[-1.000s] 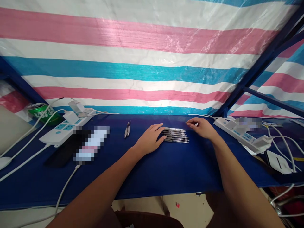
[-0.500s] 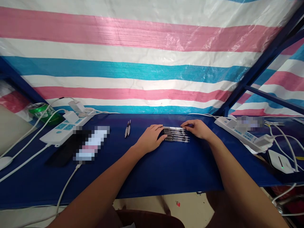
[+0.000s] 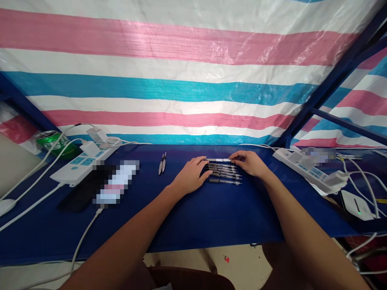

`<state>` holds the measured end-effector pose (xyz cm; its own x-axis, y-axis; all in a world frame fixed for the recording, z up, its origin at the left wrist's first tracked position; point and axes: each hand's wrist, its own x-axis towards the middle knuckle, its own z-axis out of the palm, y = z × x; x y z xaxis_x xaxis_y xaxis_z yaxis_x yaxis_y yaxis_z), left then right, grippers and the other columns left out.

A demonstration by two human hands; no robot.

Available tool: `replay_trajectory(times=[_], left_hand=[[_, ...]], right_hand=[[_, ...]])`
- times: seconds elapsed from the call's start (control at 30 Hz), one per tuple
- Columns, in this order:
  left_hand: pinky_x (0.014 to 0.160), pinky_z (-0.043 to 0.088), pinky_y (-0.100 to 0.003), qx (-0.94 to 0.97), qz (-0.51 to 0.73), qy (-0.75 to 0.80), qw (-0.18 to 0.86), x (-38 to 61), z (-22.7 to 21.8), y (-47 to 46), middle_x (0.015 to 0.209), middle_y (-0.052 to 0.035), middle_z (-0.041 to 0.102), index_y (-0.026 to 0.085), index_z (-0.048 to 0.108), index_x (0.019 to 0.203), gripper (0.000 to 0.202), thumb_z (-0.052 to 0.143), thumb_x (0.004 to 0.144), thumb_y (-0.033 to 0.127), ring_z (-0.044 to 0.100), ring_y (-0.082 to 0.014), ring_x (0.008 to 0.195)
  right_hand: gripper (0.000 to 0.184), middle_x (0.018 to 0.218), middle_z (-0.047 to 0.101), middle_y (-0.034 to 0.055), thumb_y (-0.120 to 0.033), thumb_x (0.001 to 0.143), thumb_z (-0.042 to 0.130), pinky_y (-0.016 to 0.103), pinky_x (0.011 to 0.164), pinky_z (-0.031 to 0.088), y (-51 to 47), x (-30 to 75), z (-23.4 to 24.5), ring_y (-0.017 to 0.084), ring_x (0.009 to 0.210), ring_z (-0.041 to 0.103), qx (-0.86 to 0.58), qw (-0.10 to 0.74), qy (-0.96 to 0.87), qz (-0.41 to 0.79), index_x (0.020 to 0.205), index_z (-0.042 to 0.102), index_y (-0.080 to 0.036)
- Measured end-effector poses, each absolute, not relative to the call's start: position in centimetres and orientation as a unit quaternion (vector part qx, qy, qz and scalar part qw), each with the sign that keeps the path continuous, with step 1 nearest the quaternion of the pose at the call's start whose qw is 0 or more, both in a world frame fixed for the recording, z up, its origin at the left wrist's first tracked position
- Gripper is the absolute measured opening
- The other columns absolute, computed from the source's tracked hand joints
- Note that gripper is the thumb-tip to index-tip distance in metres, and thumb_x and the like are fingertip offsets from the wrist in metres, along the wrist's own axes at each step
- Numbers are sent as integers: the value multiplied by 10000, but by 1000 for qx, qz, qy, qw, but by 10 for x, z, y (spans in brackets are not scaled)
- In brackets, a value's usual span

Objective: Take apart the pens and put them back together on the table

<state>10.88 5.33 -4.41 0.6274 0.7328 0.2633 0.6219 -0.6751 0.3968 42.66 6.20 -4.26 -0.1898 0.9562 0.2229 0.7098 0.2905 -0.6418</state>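
Observation:
Several clear-barrelled pens (image 3: pixel 223 171) with dark grips lie side by side on the blue tabletop (image 3: pixel 211 217), pointing left to right. At the far side of this row is a white pen (image 3: pixel 222 160), held between my two hands. The fingertips of my left hand (image 3: pixel 192 175) are at its left end, while the thumb rests by the left ends of the dark pens. My right hand (image 3: pixel 249 163) pinches the white pen's right end. One dark pen (image 3: pixel 225 181) lies a little apart on the near side. Two grey pens (image 3: pixel 162 164) lie to the left, away from both hands.
A phone (image 3: pixel 117 183) with a cable and a white power strip (image 3: pixel 81 163) are at the left, beside a green can (image 3: pixel 56 143). On the right are another power strip (image 3: pixel 311 169) and a white device (image 3: pixel 356 205). Striped sheeting (image 3: pixel 181 88) hangs behind.
The white pen has shifted slightly away from the dark pens, with my right fingers. The nearest dark pen has separated from the row toward me.

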Motion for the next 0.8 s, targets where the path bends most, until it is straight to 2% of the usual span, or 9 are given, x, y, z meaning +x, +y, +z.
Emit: replay_trajectory(times=[0.13, 0.2, 0.27, 0.37, 0.47, 0.53, 0.6, 0.73, 0.8], left_hand=[[1269, 377, -519, 884, 266, 366, 120, 109, -42, 55, 1652, -133, 483, 213, 503, 1570, 528, 491, 1103, 458, 421, -311, 1541], [1236, 409, -515, 882, 293, 357, 99, 109, -40, 56, 1589, -121, 551, 231, 533, 1547, 485, 508, 1100, 418, 477, -309, 1488], [1156, 470, -489, 886, 301, 342, 82, 109, -38, 56, 1446, -104, 659, 244, 607, 1477, 407, 500, 1107, 376, 589, -290, 1347], [1025, 518, -436, 894, 298, 327, 73, 108, -38, 57, 1233, -78, 748, 242, 711, 1325, 330, 472, 1122, 346, 682, -249, 1129], [993, 519, -418, 889, 318, 319, 79, 108, -39, 57, 1175, -70, 770, 237, 746, 1250, 314, 489, 1120, 360, 697, -243, 1091], [994, 522, -412, 885, 332, 315, 89, 109, -41, 57, 1170, -67, 779, 238, 756, 1234, 308, 502, 1117, 367, 702, -242, 1091], [984, 527, -405, 879, 340, 317, 102, 110, -41, 57, 1167, -61, 789, 240, 766, 1223, 306, 511, 1115, 371, 709, -241, 1084], [926, 547, -376, 865, 346, 334, 139, 111, -39, 57, 1128, -53, 805, 233, 780, 1205, 294, 536, 1106, 365, 734, -231, 1024], [918, 554, -364, 859, 349, 342, 150, 112, -38, 57, 1112, -51, 807, 236, 785, 1193, 283, 551, 1098, 365, 741, -227, 1015]], right_hand=[[244, 1136, 814, 77, -421, 923, 748, 463, 970, 598, 55, 417, -33, 285, 1039, 746, -518, 378, -715, 278, 1077, 813, -243], [310, 1103, 810, 82, -489, 911, 774, 446, 936, 607, 51, 411, -29, 274, 1006, 742, -489, 401, -700, 333, 1089, 804, -237], [371, 1018, 804, 73, -545, 890, 796, 423, 888, 612, 47, 403, -25, 247, 922, 735, -466, 411, -687, 377, 1090, 796, -233], [435, 877, 787, 51, -604, 879, 798, 375, 763, 609, 42, 392, -21, 200, 754, 710, -452, 394, -672, 434, 1091, 776, -224], [466, 777, 768, 42, -660, 914, 736, 313, 566, 545, 38, 385, -20, 172, 600, 676, -451, 343, -655, 499, 1023, 747, -207], [477, 726, 746, 34, -677, 924, 714, 284, 491, 486, 36, 383, -19, 161, 556, 657, -450, 324, -653, 516, 958, 736, -201], [466, 740, 747, 31, -666, 905, 741, 280, 492, 480, 36, 383, -18, 159, 578, 655, -446, 338, -658, 504, 967, 750, -204], [449, 848, 774, 31, -604, 823, 850, 356, 665, 600, 37, 384, -17, 179, 676, 684, -430, 389, -669, 465, 1072, 769, -239], [466, 872, 784, 46, -618, 846, 825, 371, 672, 613, 38, 383, -17, 189, 683, 701, -434, 390, -661, 471, 1104, 755, -237]])
